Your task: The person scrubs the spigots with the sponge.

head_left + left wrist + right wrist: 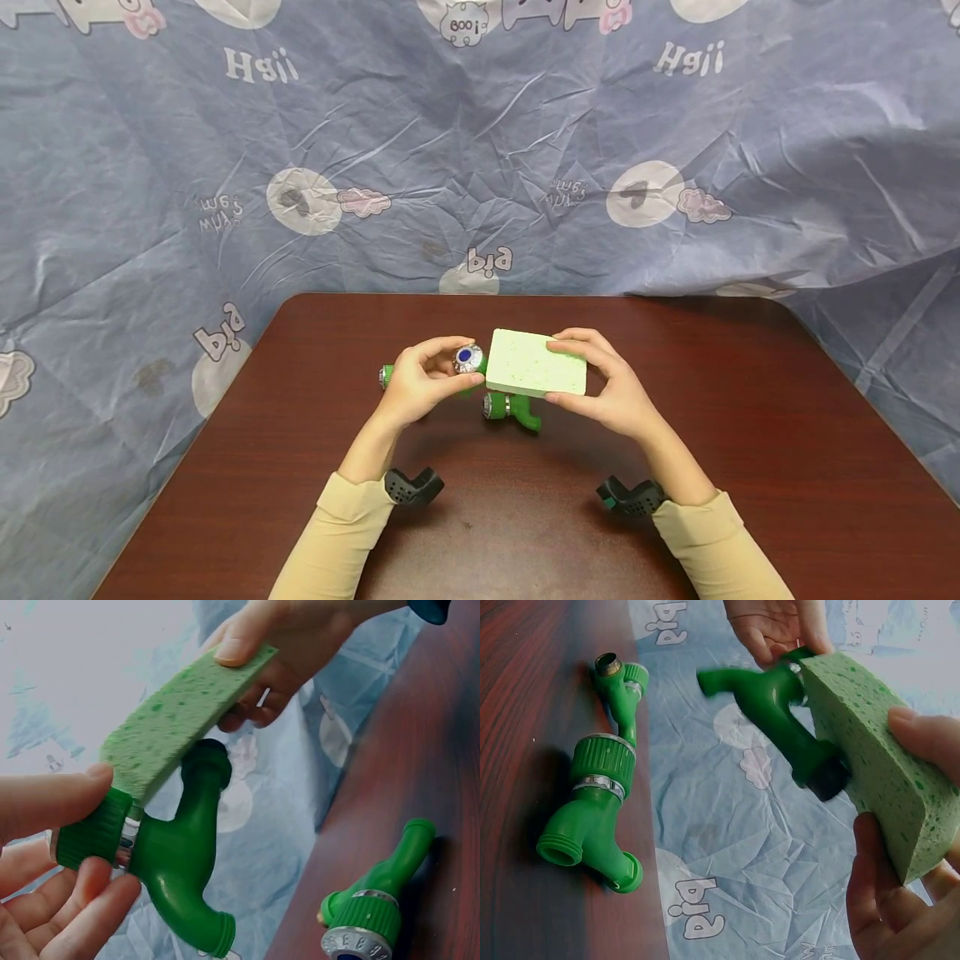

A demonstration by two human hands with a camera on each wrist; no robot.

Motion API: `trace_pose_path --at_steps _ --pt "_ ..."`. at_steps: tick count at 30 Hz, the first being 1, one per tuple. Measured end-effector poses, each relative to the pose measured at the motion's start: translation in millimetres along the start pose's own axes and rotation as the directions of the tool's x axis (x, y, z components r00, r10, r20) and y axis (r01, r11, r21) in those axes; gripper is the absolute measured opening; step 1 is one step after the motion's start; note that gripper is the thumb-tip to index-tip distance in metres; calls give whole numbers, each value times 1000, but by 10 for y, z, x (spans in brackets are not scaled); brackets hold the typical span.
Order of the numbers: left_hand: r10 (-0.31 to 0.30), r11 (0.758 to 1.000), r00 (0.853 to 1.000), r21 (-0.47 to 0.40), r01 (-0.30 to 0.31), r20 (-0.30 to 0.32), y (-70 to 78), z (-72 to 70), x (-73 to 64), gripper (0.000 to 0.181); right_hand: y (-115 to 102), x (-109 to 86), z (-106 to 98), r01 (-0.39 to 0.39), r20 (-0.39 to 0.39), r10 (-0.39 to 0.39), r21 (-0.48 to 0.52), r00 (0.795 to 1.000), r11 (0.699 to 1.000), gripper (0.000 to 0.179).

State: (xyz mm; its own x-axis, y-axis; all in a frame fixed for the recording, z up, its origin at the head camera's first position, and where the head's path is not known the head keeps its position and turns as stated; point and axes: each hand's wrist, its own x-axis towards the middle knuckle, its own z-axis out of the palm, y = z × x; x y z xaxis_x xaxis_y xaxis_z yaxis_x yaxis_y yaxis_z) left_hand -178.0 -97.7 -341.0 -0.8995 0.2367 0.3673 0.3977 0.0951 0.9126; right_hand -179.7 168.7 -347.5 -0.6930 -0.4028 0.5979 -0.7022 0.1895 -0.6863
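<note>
Two hands work at frame centre: left hand (420,383) fingers (52,799) curl around a green plastic tap (176,855); right hand (611,387) pinches a green sponge (536,364) touching it.

Even bright light, soft shadows, wrist views slightly blurred.

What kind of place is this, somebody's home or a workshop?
Probably a makeshift recording setup, not a lived-in room: a printed cloth backdrop hangs behind a bare brown table, with only green taps and a sponge.
</note>
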Motion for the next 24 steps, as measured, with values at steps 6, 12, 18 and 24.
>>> trace_pose_path --at_steps 6,12,18,24 --pt "-18 1000 1000 -6 18 -24 -18 56 -1 43 -49 12 8 -35 -84 37 18 996 999 56" --pt "9 1000 997 -12 -10 -73 -30 130 -6 46 -150 21 107 -85 -218 74 -42 973 995 55" --pt "58 998 991 33 -54 -123 -10 205 -14 43 -223 29 222 -83 -325 27 -159 945 984 54" --pt "89 996 971 46 -81 -221 -29 215 -8 42 -267 34 213 -72 -293 14 -189 956 979 53"
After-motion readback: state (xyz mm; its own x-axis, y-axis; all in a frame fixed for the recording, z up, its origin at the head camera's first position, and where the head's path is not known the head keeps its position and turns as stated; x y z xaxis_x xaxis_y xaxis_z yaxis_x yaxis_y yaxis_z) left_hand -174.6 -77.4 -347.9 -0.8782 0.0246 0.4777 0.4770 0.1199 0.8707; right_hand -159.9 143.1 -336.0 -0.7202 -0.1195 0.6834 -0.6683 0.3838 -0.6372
